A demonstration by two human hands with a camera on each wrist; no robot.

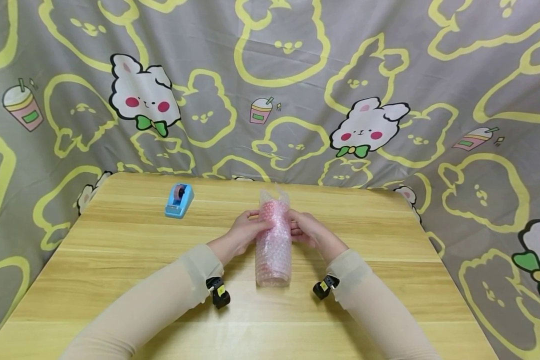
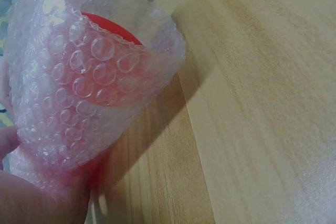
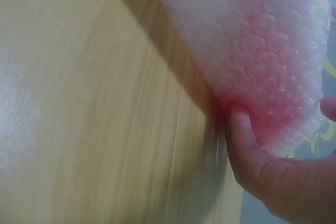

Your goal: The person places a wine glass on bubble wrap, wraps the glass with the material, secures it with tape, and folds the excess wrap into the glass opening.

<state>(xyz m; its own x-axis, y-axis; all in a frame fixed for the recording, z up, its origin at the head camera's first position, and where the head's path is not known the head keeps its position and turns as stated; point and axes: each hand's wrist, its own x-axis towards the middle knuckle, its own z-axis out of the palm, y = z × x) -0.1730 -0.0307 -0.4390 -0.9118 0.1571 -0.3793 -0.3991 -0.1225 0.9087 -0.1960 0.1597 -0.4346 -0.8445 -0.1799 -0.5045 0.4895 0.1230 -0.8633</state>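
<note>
A: What fills the most room?

B: The grey curtain point(image 1: 292, 102), printed with yellow outlines and white rabbits, hanging beyond the far edge of the wooden table point(image 1: 364, 225).

A: And on the near side of the table?

B: A beige left sleeve point(image 1: 157, 295) and a matching right sleeve point(image 1: 384, 307) reach in over it, angled toward its middle.

A: Where's the wrapped piece?

B: The bubble-wrapped bundle point(image 1: 273, 255) is at the middle of the table, one end toward the near edge. I can't tell whether its underside touches the tabletop.

A: What about the hands?

B: Both grip the bundle's farther half. The left hand point(image 1: 243, 232) holds it from the table's left side, thumb over the plastic; the right hand point(image 1: 312, 232) holds it from the table's right side, thumb against the wrap.

A: Anything smaller?

B: A light blue tape dispenser point(image 1: 180, 204) stands toward the table's far left corner, well apart from both hands. A black wrist camera point(image 1: 219, 294) hangs by each cuff, over the table's nearer part.

A: And smallest?

B: A tape roll point(image 1: 179, 192) in the dispenser, and a curved red edge point(image 2: 111, 27) inside the bundle's open end.
</note>
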